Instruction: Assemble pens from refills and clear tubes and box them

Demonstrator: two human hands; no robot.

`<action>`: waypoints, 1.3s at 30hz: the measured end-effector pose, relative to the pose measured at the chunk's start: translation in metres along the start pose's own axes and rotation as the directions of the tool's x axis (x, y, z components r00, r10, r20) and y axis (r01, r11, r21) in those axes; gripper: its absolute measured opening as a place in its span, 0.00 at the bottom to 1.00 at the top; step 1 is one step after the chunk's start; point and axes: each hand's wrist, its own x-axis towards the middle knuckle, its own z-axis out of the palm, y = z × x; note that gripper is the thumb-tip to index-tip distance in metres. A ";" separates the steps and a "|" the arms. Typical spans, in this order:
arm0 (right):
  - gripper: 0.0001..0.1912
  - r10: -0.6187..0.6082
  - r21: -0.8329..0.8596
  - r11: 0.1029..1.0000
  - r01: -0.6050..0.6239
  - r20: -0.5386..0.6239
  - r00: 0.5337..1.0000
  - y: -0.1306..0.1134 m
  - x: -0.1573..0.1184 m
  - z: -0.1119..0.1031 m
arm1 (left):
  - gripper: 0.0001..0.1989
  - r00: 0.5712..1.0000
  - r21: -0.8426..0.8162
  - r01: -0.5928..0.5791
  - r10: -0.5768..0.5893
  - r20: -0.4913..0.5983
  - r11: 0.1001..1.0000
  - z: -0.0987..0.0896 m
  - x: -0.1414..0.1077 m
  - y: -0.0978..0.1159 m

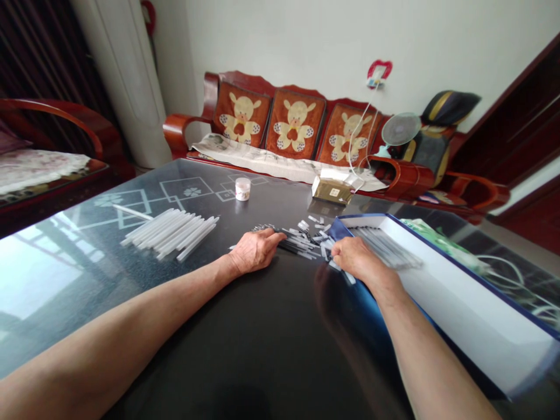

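My left hand point(257, 251) lies low over the dark table, its fingers curled and pressed together at the near side of a pile of thin grey sticks point(301, 245) that look like pen refills. What its fingertips hold is hidden. My right hand point(356, 256) is closed among short whitish pieces point(324, 248), beside the left end of a blue-edged box; whether a piece is in its fingers I cannot make out. Inside the white-lined box point(464, 303) lies a row of slim, clear-grey sticks point(385, 245) with dark ends.
White tubes point(170, 230) lie in a row on the glossy table point(245, 350), left of my hands. Farther back stand a small round jar point(242, 189) and a gold tissue box point(332, 189). Green plastic packaging point(441, 239) and white cable point(503, 271) lie beyond the box.
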 end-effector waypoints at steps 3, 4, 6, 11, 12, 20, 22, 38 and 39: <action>0.11 0.046 -0.106 0.993 -0.044 0.014 0.999 -0.005 0.000 0.000 | 0.18 1.000 -0.005 0.000 0.000 0.005 1.000 0.000 0.000 0.000; 0.10 0.060 -0.121 0.991 -0.056 0.030 0.998 -0.007 -0.001 -0.001 | 0.18 1.000 -0.007 0.001 -0.001 0.007 1.000 0.000 0.000 0.000; 0.10 0.076 -0.126 0.990 -0.067 0.070 0.995 -0.010 -0.002 -0.002 | 0.18 1.000 -0.014 -0.004 0.004 0.007 1.000 0.000 0.000 0.000; 0.08 0.101 -0.078 0.992 -0.098 0.042 0.994 -0.011 -0.003 -0.006 | 0.19 0.998 -0.062 -0.032 0.028 -0.054 0.998 0.001 0.001 -0.001; 0.06 0.091 -0.031 0.995 -0.091 -0.013 0.996 -0.012 -0.002 -0.006 | 0.18 0.997 -0.074 -0.032 0.027 -0.071 0.997 0.002 0.001 -0.001; 0.06 -0.012 0.799 0.570 0.188 -0.221 0.975 -0.052 0.005 0.024 | 0.13 0.994 -0.104 -0.048 0.037 -0.103 0.993 0.001 0.001 -0.001; 0.08 -0.018 0.836 0.490 0.249 -0.275 0.961 -0.062 0.005 0.040 | 0.14 0.994 -0.105 -0.069 0.059 -0.094 0.992 -0.001 0.001 0.000; 0.11 -0.019 0.821 0.461 0.337 -0.370 0.929 -0.069 0.006 0.076 | 0.15 0.993 -0.044 -0.115 0.115 -0.011 0.992 0.000 0.002 0.000; 0.11 -0.030 0.811 0.471 0.348 -0.379 0.925 -0.068 0.007 0.078 | 0.15 0.993 -0.045 -0.116 0.116 -0.005 0.992 0.000 0.001 0.000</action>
